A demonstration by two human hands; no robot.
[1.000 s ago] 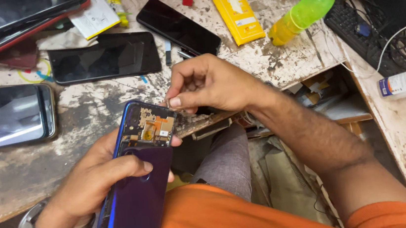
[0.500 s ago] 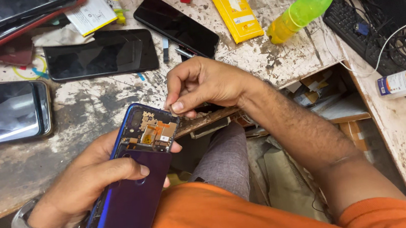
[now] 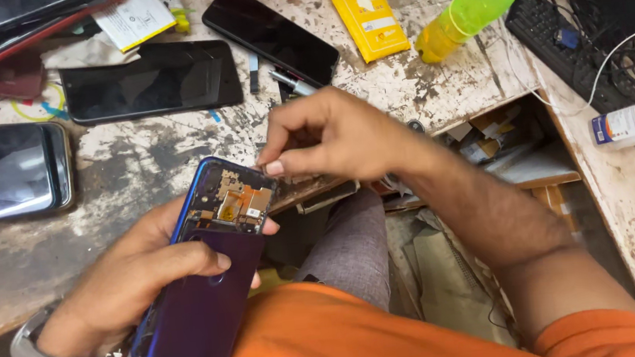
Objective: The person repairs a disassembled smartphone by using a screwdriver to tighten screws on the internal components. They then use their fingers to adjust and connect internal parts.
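Note:
My left hand point(image 3: 137, 277) grips a blue-purple phone point(image 3: 204, 290) from the side, thumb across its partly lifted back cover. The top end of the phone is uncovered and shows a circuit board point(image 3: 238, 202) with orange parts. My right hand point(image 3: 329, 138) hovers over that top corner with fingers pinched together, thumb tip touching the phone's upper right edge. Whether a small part sits between the fingertips is hidden. A grey watch is on my left wrist.
Several dark phones point(image 3: 149, 82) lie on the worn white bench point(image 3: 122, 166). A yellow box point(image 3: 363, 11), a green-yellow bottle point(image 3: 479, 7), a black keyboard point(image 3: 568, 38) and a small white bottle point(image 3: 626, 124) sit to the right. An open drawer point(image 3: 510, 160) holds clutter.
The phone and both hands have shifted slightly; my right hand's fingers stay pinched at the phone's top corner. The view has tilted a little.

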